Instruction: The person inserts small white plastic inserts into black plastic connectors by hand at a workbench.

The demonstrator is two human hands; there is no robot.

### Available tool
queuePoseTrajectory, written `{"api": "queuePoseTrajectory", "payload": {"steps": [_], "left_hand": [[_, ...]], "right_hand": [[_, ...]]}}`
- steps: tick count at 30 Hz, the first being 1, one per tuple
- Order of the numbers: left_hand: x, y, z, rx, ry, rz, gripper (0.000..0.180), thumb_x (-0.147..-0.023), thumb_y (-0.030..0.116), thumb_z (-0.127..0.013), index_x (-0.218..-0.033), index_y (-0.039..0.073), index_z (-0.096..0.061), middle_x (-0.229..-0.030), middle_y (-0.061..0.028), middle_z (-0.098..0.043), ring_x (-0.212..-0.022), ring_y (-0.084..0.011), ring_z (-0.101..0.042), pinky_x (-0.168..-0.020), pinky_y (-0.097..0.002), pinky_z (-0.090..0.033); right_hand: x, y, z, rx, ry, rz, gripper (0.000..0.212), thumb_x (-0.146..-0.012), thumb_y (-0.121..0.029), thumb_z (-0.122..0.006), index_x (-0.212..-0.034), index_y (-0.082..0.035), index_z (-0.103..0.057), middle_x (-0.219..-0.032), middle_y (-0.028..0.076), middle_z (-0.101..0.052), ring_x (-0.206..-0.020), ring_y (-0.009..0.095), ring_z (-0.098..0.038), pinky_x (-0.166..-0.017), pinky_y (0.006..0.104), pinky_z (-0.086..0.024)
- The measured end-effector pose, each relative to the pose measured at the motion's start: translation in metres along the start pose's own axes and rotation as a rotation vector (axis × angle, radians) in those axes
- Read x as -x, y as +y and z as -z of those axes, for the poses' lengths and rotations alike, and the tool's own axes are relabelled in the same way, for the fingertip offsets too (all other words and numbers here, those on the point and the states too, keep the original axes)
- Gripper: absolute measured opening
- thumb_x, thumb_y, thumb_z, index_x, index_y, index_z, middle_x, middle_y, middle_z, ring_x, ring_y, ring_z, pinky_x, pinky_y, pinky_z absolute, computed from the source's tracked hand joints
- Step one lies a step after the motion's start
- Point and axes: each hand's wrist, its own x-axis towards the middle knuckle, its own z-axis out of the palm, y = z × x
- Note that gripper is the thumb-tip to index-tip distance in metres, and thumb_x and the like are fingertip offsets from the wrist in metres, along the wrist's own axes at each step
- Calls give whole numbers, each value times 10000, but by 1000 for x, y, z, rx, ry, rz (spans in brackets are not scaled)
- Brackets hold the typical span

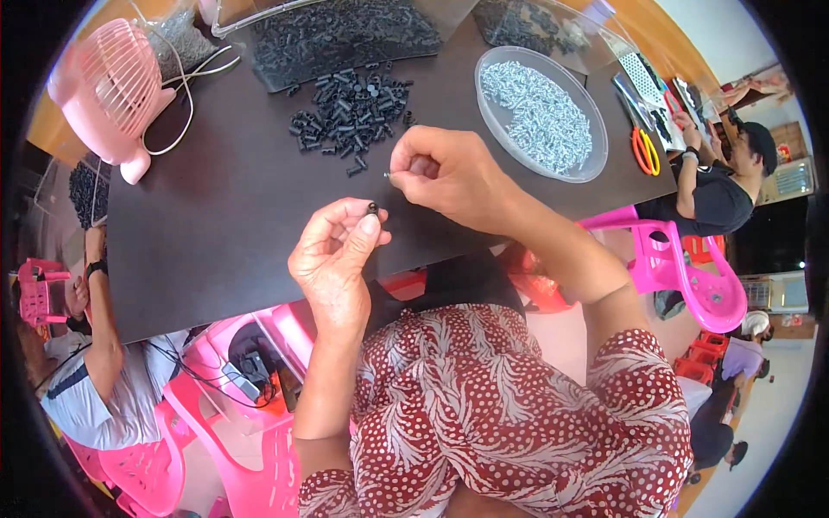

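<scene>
My left hand is raised over the near part of the dark table, its thumb and fingers closed around a small black tubular plastic part, with the round end facing up. Just to the right and a little farther away, my right hand pinches a tiny silver screw; only its tip shows past the fingertips. The screw and the black part are apart. Beyond my hands lies a loose pile of similar black parts. Many silver screws fill a clear round tub at the right.
Behind the pile, a clear bin holds more black parts. A pink fan with a white cord stands at far left. Orange-handled scissors lie at the right edge. Other people sit on both sides, near pink chairs.
</scene>
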Motion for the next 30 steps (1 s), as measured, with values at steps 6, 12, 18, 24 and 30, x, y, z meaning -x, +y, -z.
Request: {"api": "queuePoseTrajectory", "payload": {"steps": [6, 12, 18, 24, 30], "left_hand": [[1, 0, 0, -2, -4, 17, 140, -789, -47, -623, -928, -33, -611, -829, -81, -625, -739, -129, -605, -650, -249, -533], [5, 0, -2, -70, 3, -4, 143, -787, -45, -632, -928, -37, -614, -825, -63, -623, -700, -104, -580, -654, -236, -519], [8, -1, 0, -93, -8, -7, 147, -787, -47, -631, -932, -41, -612, -825, -63, -623, -705, -114, -587, -657, -238, -517], [9, 3, -2, 27, -81, 21, 143, -801, -50, -608, -944, -49, -609, -846, -80, -625, -737, -142, -612, -662, -253, -531], [5, 7, 9, -20, 8, 20, 142, -809, -29, -605, -950, -34, -618, -857, -83, -621, -764, -142, -610, -648, -256, -538]], "right_hand": [[4, -20, 6, -105, -130, 98, 66, -730, -56, -602, -756, -28, -547, -710, 114, -584, -665, 262, -601, -584, 331, -476], [4, -12, 0, 143, -71, 460, 44, -741, -93, -586, -745, -57, -561, -705, 100, -561, -698, 319, -567, -621, 410, -454], [4, -18, 3, 184, -145, 467, 89, -722, -52, -639, -785, -39, -577, -713, 83, -549, -684, 282, -553, -584, 352, -447], [8, -16, 0, 173, -158, 380, 94, -724, -58, -633, -800, -41, -581, -716, 66, -563, -667, 271, -552, -592, 350, -452], [-8, 0, -7, 305, 6, 570, 123, -729, -97, -642, -841, -63, -603, -756, 75, -572, -697, 264, -555, -607, 351, -455]]}}
